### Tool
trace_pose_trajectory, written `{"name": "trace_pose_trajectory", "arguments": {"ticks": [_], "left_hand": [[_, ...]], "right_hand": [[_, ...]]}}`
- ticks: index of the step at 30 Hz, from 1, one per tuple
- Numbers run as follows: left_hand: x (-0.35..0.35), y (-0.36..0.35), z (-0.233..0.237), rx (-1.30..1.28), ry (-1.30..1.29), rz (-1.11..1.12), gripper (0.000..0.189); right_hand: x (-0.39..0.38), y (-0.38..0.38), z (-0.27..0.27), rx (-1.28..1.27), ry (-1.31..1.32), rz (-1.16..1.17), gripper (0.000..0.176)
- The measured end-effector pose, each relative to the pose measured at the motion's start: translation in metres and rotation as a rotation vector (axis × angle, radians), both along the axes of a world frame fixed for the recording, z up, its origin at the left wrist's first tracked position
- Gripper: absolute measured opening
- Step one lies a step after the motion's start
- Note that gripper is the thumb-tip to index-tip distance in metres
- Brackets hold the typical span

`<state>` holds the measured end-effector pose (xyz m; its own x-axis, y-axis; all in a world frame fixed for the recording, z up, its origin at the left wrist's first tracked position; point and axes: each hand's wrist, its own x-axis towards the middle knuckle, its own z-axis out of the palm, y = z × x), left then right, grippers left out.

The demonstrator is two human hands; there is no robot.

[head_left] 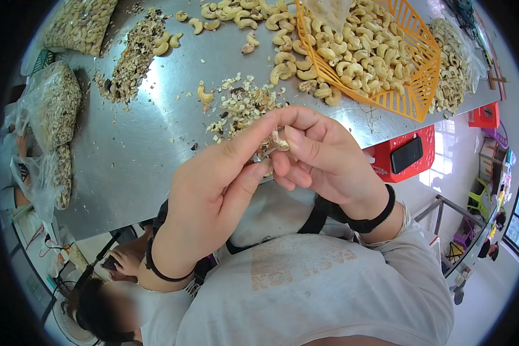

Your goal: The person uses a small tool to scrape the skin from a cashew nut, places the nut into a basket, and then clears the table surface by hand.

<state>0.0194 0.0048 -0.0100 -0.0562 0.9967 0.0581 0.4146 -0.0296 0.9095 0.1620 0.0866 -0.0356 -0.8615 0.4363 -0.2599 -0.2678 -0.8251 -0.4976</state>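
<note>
Above the table's near edge, my left hand [213, 184] and my right hand [328, 155] meet, fingertips almost touching. Between the thumb and fingers of my right hand is a cashew nut [279, 140] with bits of skin on it. My left hand is closed on a small metal blade [267, 153], whose tip reaches the nut; its handle is hidden by the fingers. Just beyond the hands lies a pile of cashew scraps and skin [245, 106]. A single cashew [204, 95] lies left of that pile.
An orange basket [412, 109] of cashews stands at the right, with loose nuts beside it. Bags of nuts [63, 104] line the metal table's left side. A phone [407, 154] rests on a red stool [425, 138]. Another person [106, 305] sits at lower left.
</note>
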Motion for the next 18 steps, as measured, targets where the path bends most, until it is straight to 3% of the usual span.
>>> {"name": "trace_pose_trajectory", "arguments": {"ticks": [8,10,11,13,18], "left_hand": [[0.0041,0.0021,-0.0036,0.152,0.207,0.001,0.040],[0.0047,0.0034,-0.0100,0.323,0.234,0.021,0.037],[0.0050,0.0022,-0.0080,0.324,0.234,0.020,0.037],[0.0049,-0.0016,-0.0022,0.090,-0.023,0.043,0.033],[0.0025,-0.0017,-0.0019,0.045,-0.068,0.042,0.033]], "right_hand": [[-0.0019,-0.0062,-0.0041,0.183,-0.055,-0.086,0.025],[-0.0012,-0.0043,-0.0033,0.143,-0.029,-0.078,0.020],[-0.0008,-0.0035,-0.0030,0.104,-0.003,-0.070,0.017],[-0.0003,-0.0040,-0.0030,0.095,0.006,-0.063,0.017],[-0.0006,-0.0028,-0.0045,0.011,0.069,-0.031,0.018]]}}
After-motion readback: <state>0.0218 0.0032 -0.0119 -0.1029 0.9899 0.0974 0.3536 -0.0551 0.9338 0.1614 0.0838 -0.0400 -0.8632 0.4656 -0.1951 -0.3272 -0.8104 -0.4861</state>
